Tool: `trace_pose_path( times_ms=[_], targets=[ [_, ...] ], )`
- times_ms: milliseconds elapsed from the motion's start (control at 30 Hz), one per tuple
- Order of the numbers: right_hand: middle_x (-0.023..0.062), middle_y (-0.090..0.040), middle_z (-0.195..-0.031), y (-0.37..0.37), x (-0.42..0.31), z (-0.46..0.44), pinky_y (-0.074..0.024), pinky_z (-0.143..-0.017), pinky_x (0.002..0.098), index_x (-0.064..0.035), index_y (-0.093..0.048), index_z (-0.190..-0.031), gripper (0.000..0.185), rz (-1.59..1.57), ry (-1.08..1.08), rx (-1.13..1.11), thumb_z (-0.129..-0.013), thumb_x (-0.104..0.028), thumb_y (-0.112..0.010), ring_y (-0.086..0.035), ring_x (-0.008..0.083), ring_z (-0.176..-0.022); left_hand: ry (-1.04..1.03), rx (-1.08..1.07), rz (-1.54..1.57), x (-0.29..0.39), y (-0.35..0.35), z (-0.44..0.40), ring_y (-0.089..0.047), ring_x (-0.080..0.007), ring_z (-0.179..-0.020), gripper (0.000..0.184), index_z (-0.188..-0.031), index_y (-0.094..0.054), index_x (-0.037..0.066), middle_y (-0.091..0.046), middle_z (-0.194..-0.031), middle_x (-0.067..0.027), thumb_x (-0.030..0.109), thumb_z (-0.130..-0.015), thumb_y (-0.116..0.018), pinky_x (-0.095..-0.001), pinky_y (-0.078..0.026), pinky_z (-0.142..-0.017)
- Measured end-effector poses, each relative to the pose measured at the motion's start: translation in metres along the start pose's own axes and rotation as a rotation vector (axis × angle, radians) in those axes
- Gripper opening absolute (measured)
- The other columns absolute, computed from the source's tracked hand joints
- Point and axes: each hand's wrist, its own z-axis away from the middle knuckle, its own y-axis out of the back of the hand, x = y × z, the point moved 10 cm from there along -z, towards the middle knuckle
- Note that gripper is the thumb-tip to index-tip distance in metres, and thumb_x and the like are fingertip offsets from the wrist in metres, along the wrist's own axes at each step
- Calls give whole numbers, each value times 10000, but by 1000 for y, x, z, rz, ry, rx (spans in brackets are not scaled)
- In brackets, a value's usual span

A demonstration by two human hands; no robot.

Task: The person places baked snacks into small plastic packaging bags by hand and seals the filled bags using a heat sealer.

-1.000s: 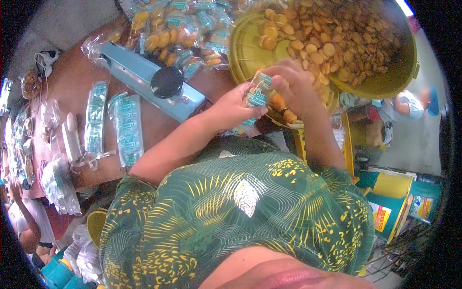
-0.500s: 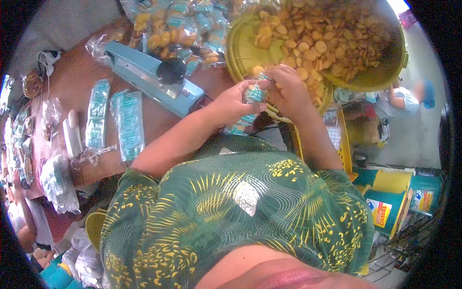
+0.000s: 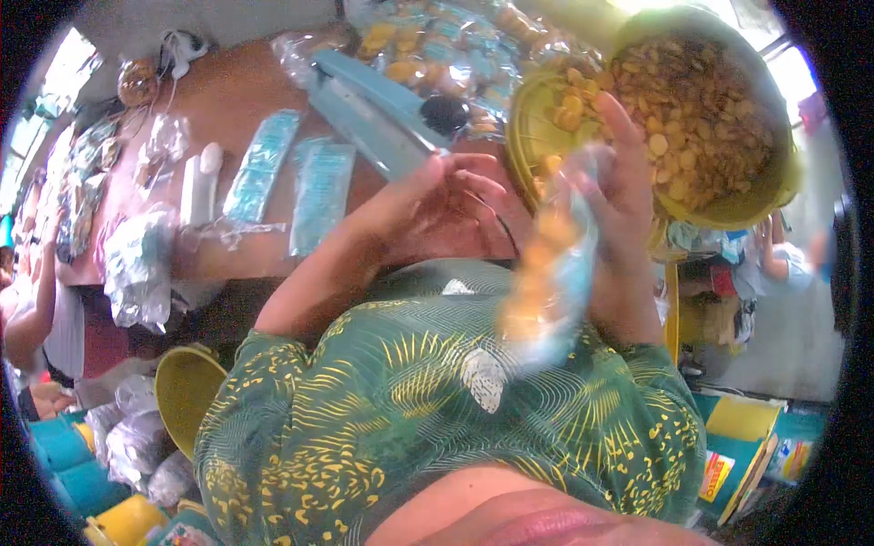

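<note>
My right hand is closed on the top of a clear plastic bag of biscuits, blurred by motion, which hangs down in front of my shirt. Round golden pieces and a teal printed side show through the plastic. Left of it my left hand is held with fingers apart and nothing in it, near the end of a blue bag sealer on the table. Behind my right hand are a yellow lid with a few biscuits on it and a large yellow tub full of round biscuits.
Flat teal-printed bags lie on the brown table. Filled biscuit packs are heaped at the back. A crumpled plastic bag hangs over the front edge. Another person is at the right, and another person's arm shows at the far left.
My hands have come apart. The right hand has lifted the bag of biscuits up towards me, and the left has let go and opened. The view has shifted.
</note>
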Motion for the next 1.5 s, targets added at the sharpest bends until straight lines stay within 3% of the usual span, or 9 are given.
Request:
trace_pose_path(
  times_ms=[100,300,433,533,567,700,800,967,1500],
  targets=[
    [106,-680,-976,-17,34,-25,-518,-818,314,-109,-412,-1409,670,382,-79,98,-825,-125,-738,-656,191,-891,-145,83,-338,32,19,26,-523,-326,-1212,832,-1407,-375,4,-469,-1384,-175,661,-902,-437,-466,-465,-986],
    [116,-662,-1089,-72,89,-45,-503,-875,347,-89,-485,-1366,691,331,47,59,-752,-110,-801,-630,226,-982,-120,487,-798,58,86,81,-604,-200,-1054,610,-1358,-431,14,-578,-1244,-101,359,-907,-653,-361,-518,-869],
    [114,-639,-1145,-93,108,-67,-505,-887,353,-27,-507,-1325,637,228,-76,-18,-767,-143,-790,-623,214,-1001,-118,606,-660,69,127,92,-643,-166,-862,494,-1336,-448,23,-647,-1062,-67,247,-934,-625,-292,-535,-726],
    [117,-640,-1146,-84,171,-82,-517,-859,339,-39,-486,-1340,567,-911,-727,156,-838,-168,-718,-627,212,-960,-112,665,-557,75,148,94,-643,-175,-847,483,-1326,-456,28,-648,-1051,-68,239,-930,-632,-299,-532,-725],
    [117,-647,-1103,-63,119,-90,-522,-839,339,-59,-457,-1353,468,-479,-552,258,-914,-130,-602,-632,223,-911,-122,649,-521,79,142,94,-643,-178,-847,483,-1325,-458,30,-649,-1050,-67,238,-927,-636,-304,-533,-729],
    [125,-614,-1150,-70,63,-118,-499,-851,361,-96,-383,-1413,484,145,-7,-121,-947,-19,-489,-600,231,-995,-146,634,-426,87,139,97,-643,-186,-844,471,-1312,-474,41,-653,-1051,-63,238,-920,-643,-318,-532,-728],
    [176,-609,-1175,-105,43,-91,-491,-893,386,-111,-379,-1413,474,499,81,-219,-955,-20,-457,-601,267,-1044,-147,666,-426,86,146,102,-643,-188,-852,459,-1303,-490,39,-654,-1067,-68,255,-924,-634,-323,-528,-728],
    [205,-599,-1231,-108,95,-73,-458,-969,405,-106,-446,-1351,474,437,-45,-103,-905,51,-413,-573,353,-1175,-75,686,-636,99,151,107,-651,-203,-907,431,-1302,-506,12,-654,-1095,-91,257,-954,-578,-338,-532,-773],
    [229,-653,-1096,-101,104,-75,-489,-894,470,-101,-555,-1215,376,437,-114,-112,-859,-37,-454,-619,404,-1043,-66,811,-1003,139,156,72,-602,-174,-1020,479,-1247,-583,4,-658,-1069,-57,360,-927,-609,-321,-470,-860]
  ],
)
